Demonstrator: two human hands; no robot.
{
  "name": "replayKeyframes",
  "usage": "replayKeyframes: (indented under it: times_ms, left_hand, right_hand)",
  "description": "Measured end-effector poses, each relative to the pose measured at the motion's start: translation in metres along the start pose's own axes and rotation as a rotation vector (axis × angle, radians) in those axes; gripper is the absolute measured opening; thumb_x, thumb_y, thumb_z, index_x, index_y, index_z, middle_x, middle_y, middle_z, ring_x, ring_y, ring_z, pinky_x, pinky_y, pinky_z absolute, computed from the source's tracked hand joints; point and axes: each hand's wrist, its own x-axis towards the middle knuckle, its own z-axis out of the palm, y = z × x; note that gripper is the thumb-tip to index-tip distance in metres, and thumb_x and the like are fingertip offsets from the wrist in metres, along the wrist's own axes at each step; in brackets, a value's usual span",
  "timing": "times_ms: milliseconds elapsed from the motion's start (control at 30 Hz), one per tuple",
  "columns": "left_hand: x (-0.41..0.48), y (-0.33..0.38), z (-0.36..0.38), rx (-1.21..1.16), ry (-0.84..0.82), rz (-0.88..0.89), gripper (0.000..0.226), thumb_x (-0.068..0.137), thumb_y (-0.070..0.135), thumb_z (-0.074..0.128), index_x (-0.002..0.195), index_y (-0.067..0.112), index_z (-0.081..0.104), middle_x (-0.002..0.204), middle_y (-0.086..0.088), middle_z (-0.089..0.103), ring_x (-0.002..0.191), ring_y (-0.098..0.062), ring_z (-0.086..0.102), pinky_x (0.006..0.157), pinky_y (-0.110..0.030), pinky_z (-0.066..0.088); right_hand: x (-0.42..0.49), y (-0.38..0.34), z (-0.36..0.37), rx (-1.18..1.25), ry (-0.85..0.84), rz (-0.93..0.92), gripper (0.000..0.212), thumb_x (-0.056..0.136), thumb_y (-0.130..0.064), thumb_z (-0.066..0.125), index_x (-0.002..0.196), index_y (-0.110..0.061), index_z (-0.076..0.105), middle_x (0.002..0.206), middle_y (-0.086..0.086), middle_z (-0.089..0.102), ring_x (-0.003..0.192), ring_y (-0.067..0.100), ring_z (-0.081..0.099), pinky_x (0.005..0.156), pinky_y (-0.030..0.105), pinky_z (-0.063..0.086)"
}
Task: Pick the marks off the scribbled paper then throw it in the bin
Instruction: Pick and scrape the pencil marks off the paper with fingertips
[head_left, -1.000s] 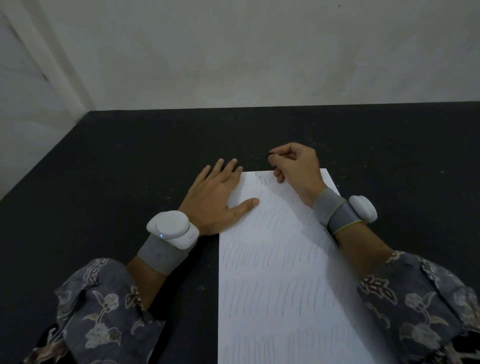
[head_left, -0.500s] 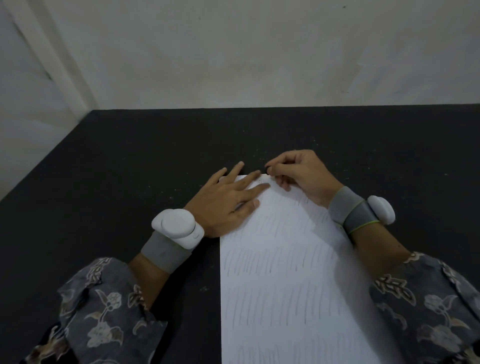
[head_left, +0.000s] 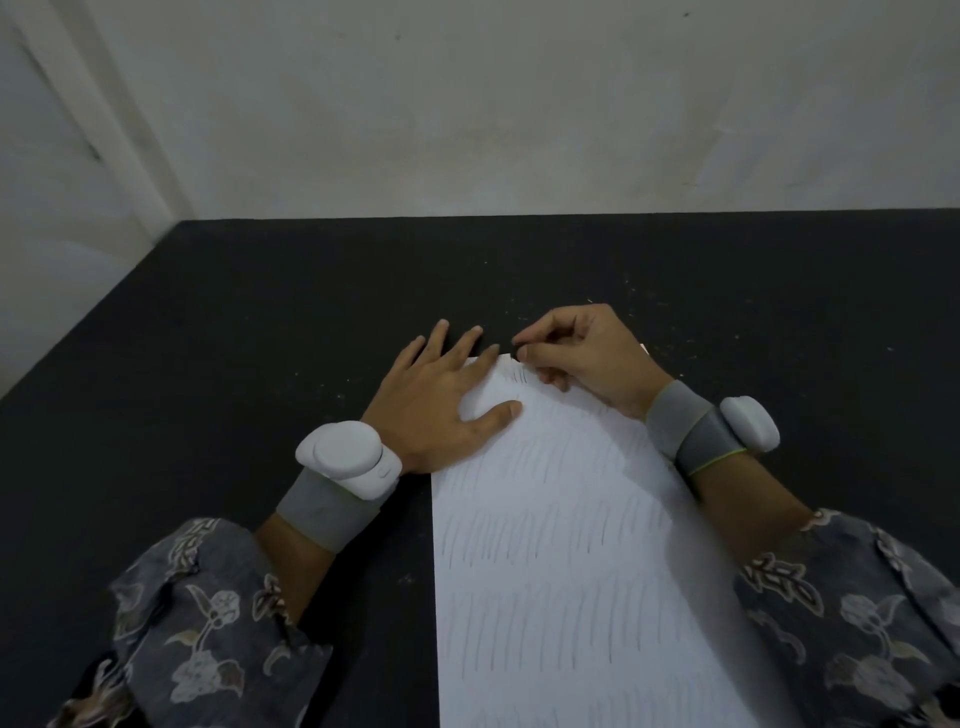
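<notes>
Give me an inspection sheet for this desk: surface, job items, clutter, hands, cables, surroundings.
Surface: black table, dusted with pale specks.
Job's things: scribbled paper flat, rows of pencil strokes; no bin in view.
Clutter: nothing seen.
Hands: left hand lies flat on the paper's far left corner; right hand pinches a small dark object, too small to identify, at the paper's top edge.
Cables: nothing seen.
Surroundings: white wall behind; wrist bands with white devices; patterned sleeves.

Paper (head_left: 561, 545) white, matt; table (head_left: 260, 338) black, matt, speckled; wristbands (head_left: 327, 512) grey cloth.
</notes>
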Motion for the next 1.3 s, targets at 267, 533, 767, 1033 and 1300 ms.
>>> replayKeyframes:
  times_ms: [267, 533, 767, 1033, 1300]
  left_hand:
    - [-0.001, 0.001, 0.000, -0.052, -0.013, -0.016, 0.115, 0.061, 0.089, 0.006, 0.154, 0.022, 0.010, 0.162, 0.007, 0.001, 0.148, -0.015, -0.006, 0.119, -0.034, -0.006]
    - [0.002, -0.001, 0.001, -0.051, -0.025, -0.043, 0.124, 0.055, 0.093, 0.008, 0.154, 0.019, 0.008, 0.162, 0.009, 0.000, 0.148, -0.012, -0.006, 0.116, -0.031, -0.009]
    - [0.000, 0.001, -0.002, -0.011, -0.037, -0.151, 0.134, 0.049, 0.098, 0.014, 0.154, 0.014, 0.008, 0.162, 0.001, -0.001, 0.148, -0.019, -0.008, 0.119, -0.040, -0.008]
    - [-0.003, 0.005, -0.003, -0.014, -0.035, -0.234, 0.134, 0.052, 0.096, 0.021, 0.153, 0.008, 0.005, 0.162, -0.004, -0.005, 0.148, -0.021, -0.012, 0.120, -0.043, -0.007]
    - [-0.004, 0.006, -0.003, -0.013, -0.039, -0.231, 0.135, 0.052, 0.096, 0.020, 0.153, 0.008, 0.005, 0.162, -0.004, -0.005, 0.148, -0.021, -0.011, 0.120, -0.042, -0.007]
  right_hand:
    - [0.008, 0.003, 0.013, -0.595, 0.067, -0.317, 0.017, 0.081, -0.007, 0.070, 0.097, -0.008, 0.073, 0.086, 0.001, 0.063, 0.065, 0.006, 0.055, 0.063, 0.007, 0.044]
    - [0.009, -0.003, 0.011, -0.785, 0.018, -0.374, 0.020, 0.085, -0.008, 0.066, 0.104, -0.005, 0.071, 0.098, 0.008, 0.065, 0.081, 0.008, 0.053, 0.072, 0.011, 0.043]
    - [0.002, -0.008, 0.026, -0.790, -0.008, -0.428, 0.018, 0.084, -0.009, 0.066, 0.101, -0.005, 0.072, 0.094, 0.007, 0.065, 0.081, 0.012, 0.056, 0.075, 0.023, 0.050]
    - [0.006, -0.009, 0.021, -0.801, -0.001, -0.369, 0.018, 0.083, -0.009, 0.068, 0.100, -0.006, 0.072, 0.095, 0.006, 0.067, 0.080, 0.012, 0.058, 0.075, 0.024, 0.053]
    - [0.004, -0.018, 0.017, -0.793, -0.126, -0.317, 0.016, 0.082, -0.008, 0.069, 0.097, -0.007, 0.073, 0.089, -0.002, 0.063, 0.067, 0.002, 0.054, 0.061, 0.006, 0.042]
